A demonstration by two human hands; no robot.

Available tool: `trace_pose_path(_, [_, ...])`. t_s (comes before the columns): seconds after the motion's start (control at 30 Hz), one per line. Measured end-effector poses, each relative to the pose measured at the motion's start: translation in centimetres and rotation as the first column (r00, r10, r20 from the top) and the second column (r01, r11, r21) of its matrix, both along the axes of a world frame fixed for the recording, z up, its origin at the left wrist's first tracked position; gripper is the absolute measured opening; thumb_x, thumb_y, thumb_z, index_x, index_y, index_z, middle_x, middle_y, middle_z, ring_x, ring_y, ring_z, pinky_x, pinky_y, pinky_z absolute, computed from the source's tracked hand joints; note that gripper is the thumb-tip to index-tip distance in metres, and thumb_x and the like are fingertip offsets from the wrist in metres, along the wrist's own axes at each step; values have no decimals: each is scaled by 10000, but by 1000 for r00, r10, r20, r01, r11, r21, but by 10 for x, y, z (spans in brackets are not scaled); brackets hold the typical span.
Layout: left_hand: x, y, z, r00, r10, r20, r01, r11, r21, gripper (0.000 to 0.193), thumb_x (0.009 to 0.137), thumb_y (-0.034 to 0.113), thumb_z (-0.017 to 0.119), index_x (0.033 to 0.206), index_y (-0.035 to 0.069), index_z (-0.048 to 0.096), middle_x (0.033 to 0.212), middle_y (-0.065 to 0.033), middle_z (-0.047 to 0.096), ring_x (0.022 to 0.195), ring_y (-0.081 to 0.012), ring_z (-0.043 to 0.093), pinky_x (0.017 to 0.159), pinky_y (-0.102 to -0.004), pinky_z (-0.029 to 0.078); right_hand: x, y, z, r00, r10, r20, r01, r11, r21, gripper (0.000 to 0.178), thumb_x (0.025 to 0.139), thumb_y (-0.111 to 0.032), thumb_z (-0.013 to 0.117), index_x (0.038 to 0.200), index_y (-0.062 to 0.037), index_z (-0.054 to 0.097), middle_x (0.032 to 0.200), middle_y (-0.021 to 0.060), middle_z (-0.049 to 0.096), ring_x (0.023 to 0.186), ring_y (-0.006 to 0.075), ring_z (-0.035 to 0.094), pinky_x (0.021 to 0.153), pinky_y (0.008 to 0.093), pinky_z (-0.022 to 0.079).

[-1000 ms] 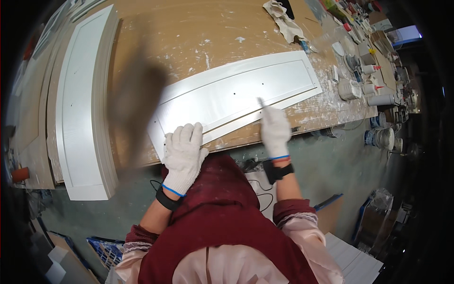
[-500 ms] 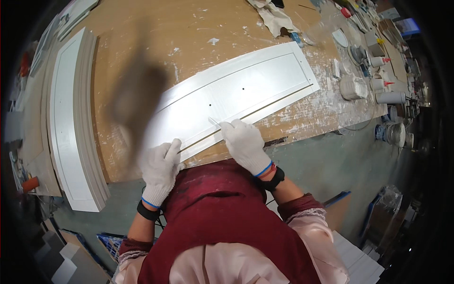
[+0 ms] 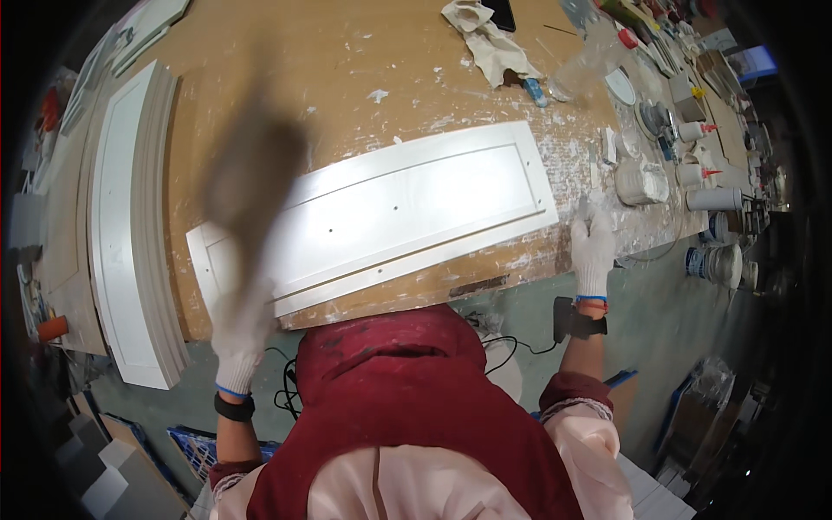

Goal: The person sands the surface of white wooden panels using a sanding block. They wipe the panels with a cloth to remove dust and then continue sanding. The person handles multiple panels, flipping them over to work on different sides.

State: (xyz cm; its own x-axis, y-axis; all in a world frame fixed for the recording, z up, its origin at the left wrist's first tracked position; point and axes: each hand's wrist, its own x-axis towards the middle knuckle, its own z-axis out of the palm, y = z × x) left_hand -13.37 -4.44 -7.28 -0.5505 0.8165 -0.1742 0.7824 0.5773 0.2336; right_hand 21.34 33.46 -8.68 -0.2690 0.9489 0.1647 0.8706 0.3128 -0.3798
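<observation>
A white framed panel (image 3: 451, 186) with several small dark holes lies slantwise on the brown worktable (image 3: 347, 113). At the panel's left lower corner is my left hand (image 3: 240, 342), in a white knit glove; a dark blur over the view hides its fingers. My right hand (image 3: 593, 253), gloved alike, is beyond the panel's right end over the paint-marked table edge. Its fingers are closed on a small flat blade (image 3: 582, 206), of which only a short tip shows. Just above that hand lies a thin pale strip (image 3: 594, 166).
A stack of white panels (image 3: 130, 225) stands along the left. On the right are a white-crusted tub (image 3: 641, 182), a clear bottle (image 3: 576, 76), glue bottles (image 3: 692, 175) with red tips and several cans. A crumpled cloth (image 3: 490, 43) and a phone (image 3: 500, 13) lie at the back.
My right hand has moved right, off the panel, with the blade. My left hand has shifted left and down. The panel sits farther left and lower in view.
</observation>
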Motion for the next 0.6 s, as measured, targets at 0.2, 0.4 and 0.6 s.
trace_pose_path(0.2, [33, 49, 2, 994, 49, 95, -58, 994, 91, 664, 591, 110, 801, 1213, 110, 567, 1097, -77, 592, 1049, -294, 537, 915, -426, 432, -74, 4, 20, 979, 202, -13, -203, 977, -72, 241, 856, -224, 541, 987, -71, 672, 942, 174, 666, 885, 359, 635, 774, 427, 499])
trace_pose_path(0.4, [69, 108, -3, 989, -144, 31, 137, 976, 168, 653, 613, 165, 799, 1226, 157, 574, 1045, -46, 571, 956, -266, 536, 849, -401, 447, -211, -38, -3, 783, 622, 5, -614, 774, -152, 203, 891, -173, 480, 1007, -76, 615, 955, 168, 639, 856, 356, 632, 760, 446, 507])
trace_pose_path(0.6, [67, 102, -13, 990, -134, 46, 120, 966, 231, 660, 592, 186, 805, 1212, 155, 581, 1038, -44, 576, 960, -273, 537, 839, -405, 443, -251, -38, 2, 707, 674, 213, -603, 733, -316, 160, 867, -100, 485, 962, -31, 593, 937, 198, 645, 865, 346, 665, 725, 433, 544])
